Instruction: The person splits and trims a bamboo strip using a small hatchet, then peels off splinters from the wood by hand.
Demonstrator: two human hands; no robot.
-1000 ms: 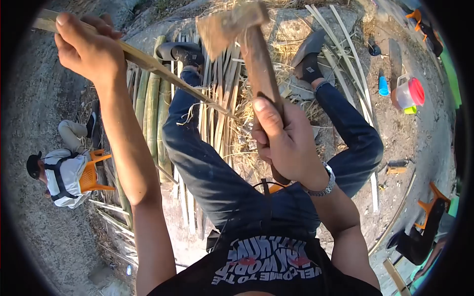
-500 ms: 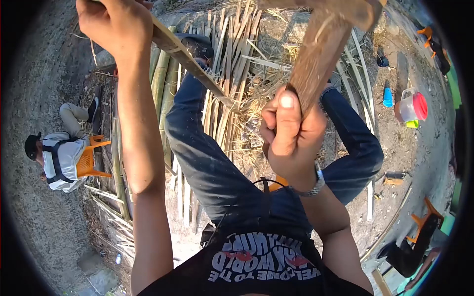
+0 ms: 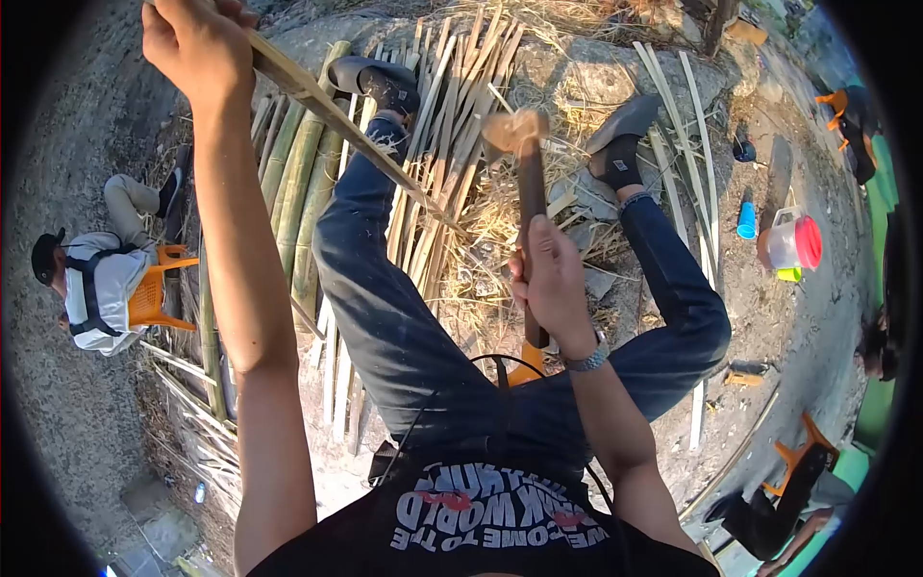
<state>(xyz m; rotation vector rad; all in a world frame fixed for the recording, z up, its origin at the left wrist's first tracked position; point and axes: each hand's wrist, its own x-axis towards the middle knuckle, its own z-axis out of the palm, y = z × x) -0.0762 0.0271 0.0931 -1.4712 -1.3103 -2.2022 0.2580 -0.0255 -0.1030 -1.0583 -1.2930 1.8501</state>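
Observation:
My left hand (image 3: 204, 48) is closed around the upper end of a long bamboo strip (image 3: 332, 113), which slants down to the right. Its lower end reaches the pile of shavings (image 3: 471, 274) between my legs. My right hand (image 3: 553, 284) grips the dark handle of a hatchet (image 3: 531, 183), held nearly upright. The hatchet's head is smeared by motion, and it is to the right of the strip, apart from it.
Split strips (image 3: 457, 125) and green bamboo poles (image 3: 312, 183) lie on the left. A seated person (image 3: 101, 284) is farther left on an orange chair (image 3: 154, 293). At right stand a blue cup (image 3: 746, 220) and a red-lidded container (image 3: 793, 238).
My right hand and the hatchet have dropped away from the camera, and the head has swung left. The left hand has shifted slightly up and left with the bamboo strip.

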